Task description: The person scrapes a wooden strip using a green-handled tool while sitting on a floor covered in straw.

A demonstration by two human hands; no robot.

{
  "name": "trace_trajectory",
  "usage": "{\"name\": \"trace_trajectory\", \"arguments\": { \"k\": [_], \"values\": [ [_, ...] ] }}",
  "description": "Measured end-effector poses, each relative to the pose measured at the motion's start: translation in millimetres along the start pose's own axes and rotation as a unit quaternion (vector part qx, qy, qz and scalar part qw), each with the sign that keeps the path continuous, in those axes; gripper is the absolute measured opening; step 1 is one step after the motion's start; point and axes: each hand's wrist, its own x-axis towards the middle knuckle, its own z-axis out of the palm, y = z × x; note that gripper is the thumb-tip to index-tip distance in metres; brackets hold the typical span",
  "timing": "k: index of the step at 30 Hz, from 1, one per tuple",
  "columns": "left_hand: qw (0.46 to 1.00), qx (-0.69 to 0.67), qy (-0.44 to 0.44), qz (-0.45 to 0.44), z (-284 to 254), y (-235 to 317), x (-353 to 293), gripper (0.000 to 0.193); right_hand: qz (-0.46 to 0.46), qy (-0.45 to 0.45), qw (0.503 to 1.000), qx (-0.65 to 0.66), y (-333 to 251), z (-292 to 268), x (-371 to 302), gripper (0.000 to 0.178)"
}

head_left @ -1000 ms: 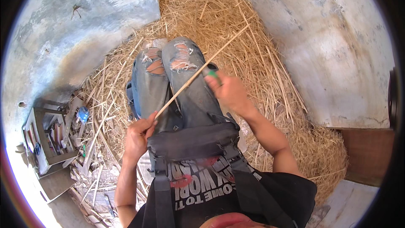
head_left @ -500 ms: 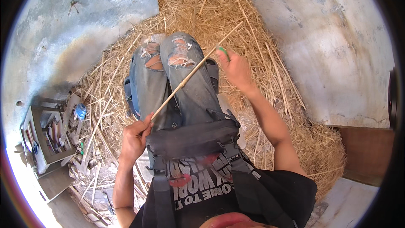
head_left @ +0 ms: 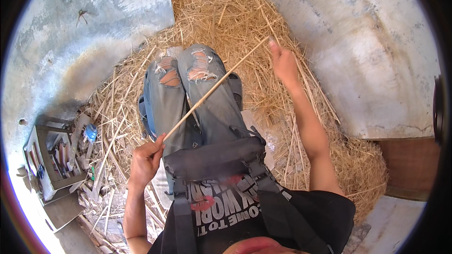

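Observation:
A long thin bamboo stick [head_left: 214,87] slants across my thighs, from lower left to upper right. My left hand [head_left: 145,159] is closed on its near end, with thumb and fingers pinching it. My right hand [head_left: 285,63] is closed beside the stick's far end, with the thumb side close to the tip. The small green tool seen in that hand a moment ago is now hidden by the fingers, and its exact kind does not show. Torn jeans [head_left: 174,99] cover my legs under the stick.
A heap of straw-like shavings [head_left: 221,4] spreads ahead and to the right. Worn walls [head_left: 117,0] stand on both sides. A small wooden shelf [head_left: 59,183] with slim items is at the left, near a crumpled blue plastic piece [head_left: 90,132]. A black waist bag [head_left: 214,157] lies across my lap.
My right hand has moved up and to the right along the stick, from past its middle to its far end. The stick's far end has dropped slightly; my left hand has shifted a little left.

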Motion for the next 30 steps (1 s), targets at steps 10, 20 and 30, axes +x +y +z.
{"name": "trace_trajectory", "arguments": {
  "k": [10,20,30],
  "values": [
    [0.999,0.013,-0.005,0.029,6.8,-3.4,0.4,0.021,-0.173,-0.159,0.972,-0.008,-57.9,57.3,-88.9,0.071],
    [0.996,-0.059,-0.031,-0.059,-13.7,-16.5,-24.6,0.027,0.094,0.024,0.993,-0.063,51.4,-26.7,33.6,0.064],
    [0.987,-0.114,-0.072,-0.088,7.6,-11.5,10.7,0.030,-0.109,-0.244,0.962,-0.061,-78.8,50.3,-102.9,0.063]
  ]
}}
